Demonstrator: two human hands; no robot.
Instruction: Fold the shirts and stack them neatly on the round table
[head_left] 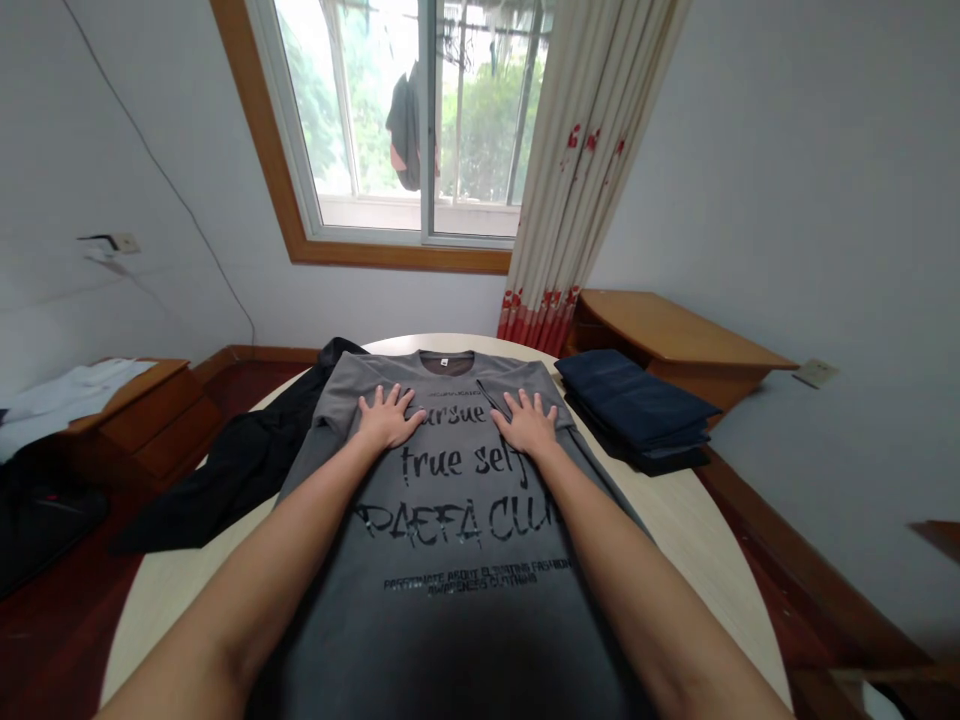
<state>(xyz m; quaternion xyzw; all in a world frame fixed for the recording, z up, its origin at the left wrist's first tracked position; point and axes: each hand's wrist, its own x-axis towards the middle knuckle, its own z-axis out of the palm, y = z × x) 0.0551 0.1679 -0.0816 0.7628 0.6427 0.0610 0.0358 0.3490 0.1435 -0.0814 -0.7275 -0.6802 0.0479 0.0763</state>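
A dark grey T-shirt (465,545) with black lettering lies spread face up, its collar at the far edge of the round table (720,560). Flat on its upper left chest, my left hand (390,418) has its fingers spread. My right hand (526,424) presses on the upper right chest in the same way, fingers apart. Neither holds anything. Parts of the printed words are hidden under my hands and forearms. The shirt's lower end runs out of view toward me.
Black clothing (240,460) lies along the table's left side and hangs over its edge. A folded stack of dark blue and black clothes (637,400) sits at the right. Beyond stand a wooden desk (675,325), a curtain (585,170) and a window (480,130).
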